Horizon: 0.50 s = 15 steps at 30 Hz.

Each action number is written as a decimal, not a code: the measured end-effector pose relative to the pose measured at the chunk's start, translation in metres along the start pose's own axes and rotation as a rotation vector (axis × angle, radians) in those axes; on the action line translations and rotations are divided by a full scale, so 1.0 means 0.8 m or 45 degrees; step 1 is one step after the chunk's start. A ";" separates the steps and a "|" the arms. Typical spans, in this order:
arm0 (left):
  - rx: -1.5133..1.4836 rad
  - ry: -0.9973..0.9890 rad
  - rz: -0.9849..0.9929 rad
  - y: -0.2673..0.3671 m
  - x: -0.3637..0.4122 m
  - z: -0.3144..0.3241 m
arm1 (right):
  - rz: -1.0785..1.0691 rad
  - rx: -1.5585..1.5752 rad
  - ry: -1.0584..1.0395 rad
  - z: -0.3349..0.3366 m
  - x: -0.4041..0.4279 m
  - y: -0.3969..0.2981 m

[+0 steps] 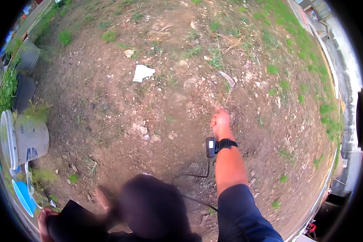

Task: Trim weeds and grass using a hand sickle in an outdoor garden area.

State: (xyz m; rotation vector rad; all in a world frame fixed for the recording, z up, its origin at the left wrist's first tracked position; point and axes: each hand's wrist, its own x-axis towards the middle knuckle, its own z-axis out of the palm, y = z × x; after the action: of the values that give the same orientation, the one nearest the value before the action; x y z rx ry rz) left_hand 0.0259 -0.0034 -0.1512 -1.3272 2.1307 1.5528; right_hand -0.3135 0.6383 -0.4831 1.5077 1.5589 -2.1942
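My right hand (220, 121) is stretched out in front of me, closed in a fist around the handle of a sickle. The curved blade of the sickle (227, 78) lies just above or on the soil, beside a small grass tuft (227, 87). On that wrist is a black strapped device (211, 147), from which a thin black cable (196, 175) runs back towards me. My left hand (45, 222) is at the lower left edge, against something dark that may be my trouser knee. Its fingers are partly hidden there.
A white broken piece (143, 73) lies on the stony soil ahead. To the left stand a white plastic bucket (33, 137), a dark container (24, 92), a grey bucket (29, 56) and a blue basin (23, 198). Grass tufts (272, 69) and a concrete strip (351, 121) border the right.
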 end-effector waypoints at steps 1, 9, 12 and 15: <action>0.002 0.012 -0.001 0.001 -0.002 -0.002 | 0.008 -0.001 -0.010 -0.003 -0.013 0.005; 0.015 -0.018 -0.001 0.002 0.007 0.001 | -0.040 0.236 -0.050 -0.005 0.049 -0.034; -0.031 -0.013 -0.028 0.002 0.006 0.003 | -0.046 0.155 -0.047 0.027 0.061 -0.039; 0.001 -0.007 0.020 -0.011 0.013 -0.014 | -0.055 0.071 -0.022 0.042 0.038 -0.003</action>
State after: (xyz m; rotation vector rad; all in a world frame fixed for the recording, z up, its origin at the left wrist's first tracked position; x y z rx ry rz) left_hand 0.0305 -0.0188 -0.1586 -1.3074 2.1428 1.5592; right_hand -0.3527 0.6284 -0.5029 1.4794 1.5527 -2.2862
